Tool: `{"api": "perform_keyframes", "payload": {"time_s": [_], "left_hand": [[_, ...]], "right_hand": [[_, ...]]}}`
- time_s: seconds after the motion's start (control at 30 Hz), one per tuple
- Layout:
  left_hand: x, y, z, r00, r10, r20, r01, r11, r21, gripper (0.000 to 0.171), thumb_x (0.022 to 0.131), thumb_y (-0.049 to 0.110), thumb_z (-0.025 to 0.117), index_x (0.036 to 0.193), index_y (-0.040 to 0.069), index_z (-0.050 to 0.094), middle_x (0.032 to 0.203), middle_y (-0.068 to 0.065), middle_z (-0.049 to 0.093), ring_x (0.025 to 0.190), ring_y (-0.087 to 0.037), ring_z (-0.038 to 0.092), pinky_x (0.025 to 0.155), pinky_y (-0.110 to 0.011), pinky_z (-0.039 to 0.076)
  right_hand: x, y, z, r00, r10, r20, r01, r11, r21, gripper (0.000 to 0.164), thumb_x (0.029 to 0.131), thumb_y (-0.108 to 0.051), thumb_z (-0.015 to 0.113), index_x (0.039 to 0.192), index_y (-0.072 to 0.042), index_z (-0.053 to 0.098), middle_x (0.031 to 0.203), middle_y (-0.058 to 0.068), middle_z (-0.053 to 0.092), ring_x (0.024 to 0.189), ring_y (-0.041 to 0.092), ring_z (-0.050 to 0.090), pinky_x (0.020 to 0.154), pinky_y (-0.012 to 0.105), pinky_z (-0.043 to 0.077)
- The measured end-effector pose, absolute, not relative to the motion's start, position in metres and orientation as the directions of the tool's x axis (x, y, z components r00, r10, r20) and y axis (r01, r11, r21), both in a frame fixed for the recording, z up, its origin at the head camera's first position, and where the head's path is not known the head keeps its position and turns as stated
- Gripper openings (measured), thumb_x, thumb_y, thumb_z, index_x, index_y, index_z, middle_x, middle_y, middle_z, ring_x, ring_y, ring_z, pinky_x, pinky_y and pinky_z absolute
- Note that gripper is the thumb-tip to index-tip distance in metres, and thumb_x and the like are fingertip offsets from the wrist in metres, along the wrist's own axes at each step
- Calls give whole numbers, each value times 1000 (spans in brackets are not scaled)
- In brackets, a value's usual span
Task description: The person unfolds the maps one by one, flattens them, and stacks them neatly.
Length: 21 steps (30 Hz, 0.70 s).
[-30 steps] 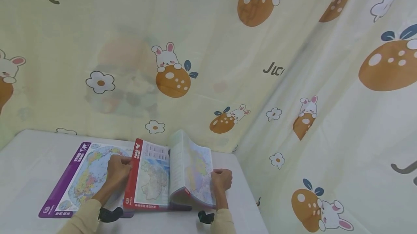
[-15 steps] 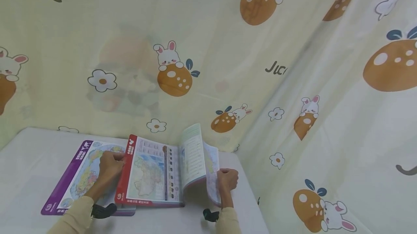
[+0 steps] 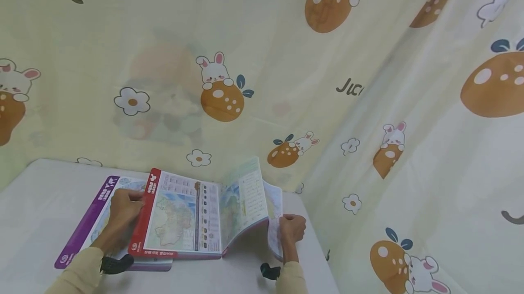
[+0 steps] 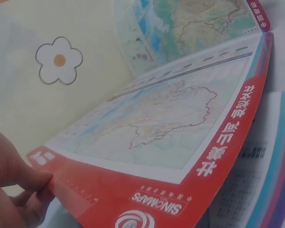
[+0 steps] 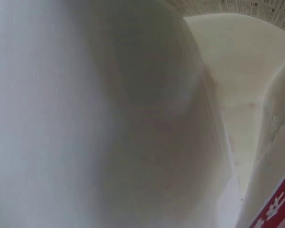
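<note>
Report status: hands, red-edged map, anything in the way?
Left hand pinches red-edged map by its border; right hand grips opposite edge. Map partly open, folds raised. Purple-edged map partly beneath; no obstruction visible.

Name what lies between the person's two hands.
In the head view, the red-edged folding map spans from the left hand to the right hand, with one fold raised.

- Left sleeve and right sleeve were pale beige.
- A black, curved left wrist attachment and black right wrist attachment jutted inward.
- Left hand and right hand were bare.
</note>
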<state>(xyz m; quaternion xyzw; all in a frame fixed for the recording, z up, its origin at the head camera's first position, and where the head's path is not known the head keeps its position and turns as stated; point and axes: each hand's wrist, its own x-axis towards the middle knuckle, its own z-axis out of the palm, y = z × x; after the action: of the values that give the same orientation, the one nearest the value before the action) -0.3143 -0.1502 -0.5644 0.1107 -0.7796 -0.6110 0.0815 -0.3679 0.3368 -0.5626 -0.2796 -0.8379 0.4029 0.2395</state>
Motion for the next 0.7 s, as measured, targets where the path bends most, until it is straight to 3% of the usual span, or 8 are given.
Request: {"api": "perform_keyframes", "payload": {"time_s": [0.3,0.7], "left_hand": [[-318,-166,-567,-941,-326,87,-30,338,941,34,93,-6,66,122,-24,68,109,-44,72,75,-32,76,56,-32,59],[-315,-181,-567,-935,-350,56,-82,367,927,36,96,-6,65,126,-26,64,117,-48,69,83,-44,77,60,-36,60]], "right_hand": [[-369,347,-567,-704,675,223,286,556,-781,18,78,-2,72,90,5,83,96,27,81,87,50,76,87,66,56],[-375,364,-577,-673,678,295,304,617,-726,17,82,0,71,92,7,82,98,29,80,89,53,75,83,66,56]]}}
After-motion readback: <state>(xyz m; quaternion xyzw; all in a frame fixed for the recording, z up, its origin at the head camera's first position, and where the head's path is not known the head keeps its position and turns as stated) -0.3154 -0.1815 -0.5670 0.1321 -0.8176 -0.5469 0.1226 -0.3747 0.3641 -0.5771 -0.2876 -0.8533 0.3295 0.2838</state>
